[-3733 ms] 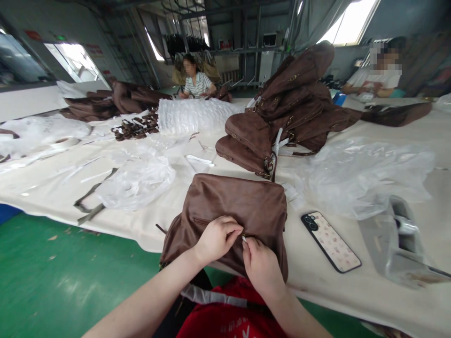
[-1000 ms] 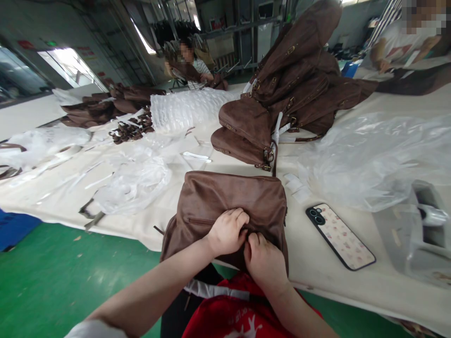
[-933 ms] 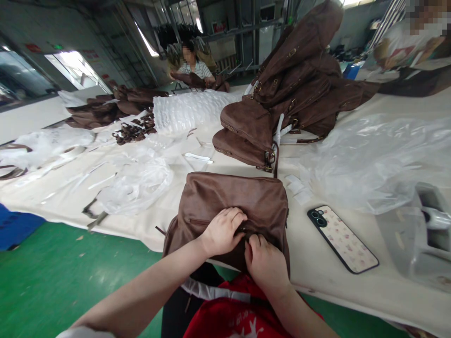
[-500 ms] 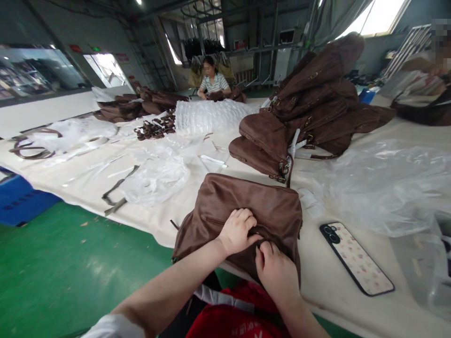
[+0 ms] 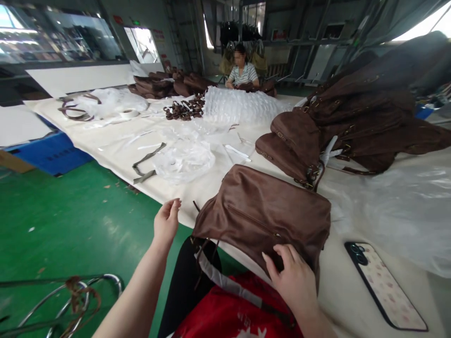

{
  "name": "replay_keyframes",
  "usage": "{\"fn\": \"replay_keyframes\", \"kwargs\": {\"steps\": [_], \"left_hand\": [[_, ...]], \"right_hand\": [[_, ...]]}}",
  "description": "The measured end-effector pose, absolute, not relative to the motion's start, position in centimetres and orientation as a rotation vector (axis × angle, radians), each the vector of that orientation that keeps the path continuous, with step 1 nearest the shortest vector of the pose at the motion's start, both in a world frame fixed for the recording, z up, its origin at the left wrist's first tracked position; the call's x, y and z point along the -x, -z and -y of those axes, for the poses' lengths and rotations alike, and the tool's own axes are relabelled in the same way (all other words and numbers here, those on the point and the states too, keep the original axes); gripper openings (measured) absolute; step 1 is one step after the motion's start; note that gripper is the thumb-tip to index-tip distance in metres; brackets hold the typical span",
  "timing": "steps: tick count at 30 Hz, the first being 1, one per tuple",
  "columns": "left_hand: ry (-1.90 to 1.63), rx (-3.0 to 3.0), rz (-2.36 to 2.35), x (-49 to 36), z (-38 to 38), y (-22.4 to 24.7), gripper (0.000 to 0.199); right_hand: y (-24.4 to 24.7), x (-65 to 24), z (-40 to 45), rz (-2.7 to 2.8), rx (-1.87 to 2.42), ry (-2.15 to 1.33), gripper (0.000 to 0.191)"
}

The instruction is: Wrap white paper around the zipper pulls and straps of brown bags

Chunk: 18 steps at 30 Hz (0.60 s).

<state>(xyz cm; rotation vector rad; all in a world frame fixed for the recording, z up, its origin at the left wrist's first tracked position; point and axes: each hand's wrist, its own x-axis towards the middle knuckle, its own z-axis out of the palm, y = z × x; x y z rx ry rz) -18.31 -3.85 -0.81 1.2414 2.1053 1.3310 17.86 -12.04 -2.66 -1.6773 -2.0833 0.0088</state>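
Note:
A brown leather handbag (image 5: pixel 260 202) lies on the table edge in front of me, its zipper pocket facing up and the small metal zipper pull showing. My right hand (image 5: pixel 291 272) rests on the bag's near side with thumb and fingers apart. Off to the left of the bag, over the green floor, my left hand (image 5: pixel 167 220) is raised with thumb and fingertips pinched together. Whatever it pinches, if anything, is too small to make out. A strap partly wrapped in white (image 5: pixel 223 277) hangs from the bag across my lap.
A phone (image 5: pixel 387 288) lies right of the bag. Behind it are piled brown bags (image 5: pixel 362 117) and clear plastic (image 5: pixel 405 216). Plastic film (image 5: pixel 186 159) and dark strips (image 5: pixel 148 157) lie leftward. A person (image 5: pixel 243 70) sits across the table; a blue crate (image 5: pixel 56 152) stands below its left edge.
My left hand has left the bag and moved left, pinched. My right hand stays at the bag's near side, its fingers now more spread. The view has turned left.

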Motion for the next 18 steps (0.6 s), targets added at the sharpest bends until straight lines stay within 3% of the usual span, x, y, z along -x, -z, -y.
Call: {"fn": "replay_keyframes", "kwargs": {"steps": [4, 7, 18], "left_hand": [[-1.126, -1.223, -1.991, 19.0, 5.4, 2.2, 0.053], [-0.941, -1.248, -1.831, 17.8, 6.4, 2.4, 0.05], [-0.791, -1.154, -1.351, 15.0, 7.0, -0.8, 0.048]], "right_hand": [[3.4, -17.4, 12.2, 2.215, 1.506, 0.018, 0.054], [4.2, -17.4, 12.6, 2.287, 1.499, 0.056, 0.058], [3.4, -18.4, 11.1, 2.224, 1.552, 0.061, 0.035]]}}
